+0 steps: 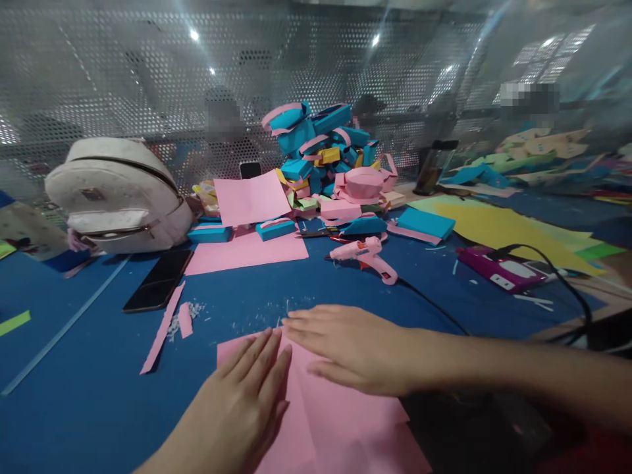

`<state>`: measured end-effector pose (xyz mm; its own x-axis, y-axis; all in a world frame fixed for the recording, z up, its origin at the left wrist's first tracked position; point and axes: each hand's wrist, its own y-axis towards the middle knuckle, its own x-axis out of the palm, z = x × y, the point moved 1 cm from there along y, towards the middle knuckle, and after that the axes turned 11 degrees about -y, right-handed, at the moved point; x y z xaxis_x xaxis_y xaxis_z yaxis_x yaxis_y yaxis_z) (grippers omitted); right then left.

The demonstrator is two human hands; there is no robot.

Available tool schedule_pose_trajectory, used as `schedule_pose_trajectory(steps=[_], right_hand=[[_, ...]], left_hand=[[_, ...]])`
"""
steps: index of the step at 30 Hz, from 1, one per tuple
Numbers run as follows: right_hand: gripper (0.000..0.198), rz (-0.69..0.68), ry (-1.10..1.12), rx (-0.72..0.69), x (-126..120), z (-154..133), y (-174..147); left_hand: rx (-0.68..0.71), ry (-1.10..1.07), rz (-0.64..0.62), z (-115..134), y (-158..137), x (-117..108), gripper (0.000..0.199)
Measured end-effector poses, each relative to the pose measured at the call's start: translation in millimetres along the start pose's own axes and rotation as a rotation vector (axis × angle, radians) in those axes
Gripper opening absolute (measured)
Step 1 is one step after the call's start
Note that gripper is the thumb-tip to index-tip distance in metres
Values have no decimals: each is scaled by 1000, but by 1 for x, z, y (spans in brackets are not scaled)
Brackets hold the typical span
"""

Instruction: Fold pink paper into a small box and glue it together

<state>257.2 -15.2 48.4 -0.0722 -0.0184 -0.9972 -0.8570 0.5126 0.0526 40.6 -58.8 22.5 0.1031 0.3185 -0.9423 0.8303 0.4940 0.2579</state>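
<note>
A pink sheet of paper [301, 421] lies at the near edge of the blue table, with a crease or overlapping layer running down it. My left hand [247, 388] rests flat on its left part, fingers stretched toward the far edge. Across the top of the sheet lies my right hand [355, 345], palm down, with its fingers extended and their tips close to the left fingertips. Neither hand grips anything. Beyond the right hand, a pink glue gun [365, 255] lies on its side, its black cord trailing right.
Pink paper strips [164, 329], white scraps and a phone [158, 280] lie left, near a white backpack [123, 197]. A heap of blue and pink paper pieces [340, 148] stands at the back. Right are a purple power strip [498, 268], yellow sheets [523, 230] and a dark bottle [434, 168].
</note>
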Motion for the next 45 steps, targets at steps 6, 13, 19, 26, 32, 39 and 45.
schedule_pose_trajectory(steps=[6, 13, 19, 26, 32, 39, 45], right_hand=[[58, -40, 41, 34, 10, -6, 11], [57, -53, -86, 18, 7, -2, 16], [56, -16, -183, -54, 6, -6, 28], [54, -16, -290, 26, 8, -1, 14], [48, 1, -354, 138, 5, 9, -20], [38, 53, -432, 236, 11, 21, -51], [33, 86, -501, 273, 16, 22, -56]], left_hand=[[-20, 14, -9, -7, -8, 0, 65], [-34, 8, -26, -24, -25, -1, 69], [-40, 51, 4, -32, -40, -6, 63], [-91, 76, -14, -34, -53, -8, 61], [-125, 43, -14, -34, -53, -8, 61], [-123, 38, -14, -36, -54, -9, 59], [-187, -78, -35, -39, -44, -17, 38]])
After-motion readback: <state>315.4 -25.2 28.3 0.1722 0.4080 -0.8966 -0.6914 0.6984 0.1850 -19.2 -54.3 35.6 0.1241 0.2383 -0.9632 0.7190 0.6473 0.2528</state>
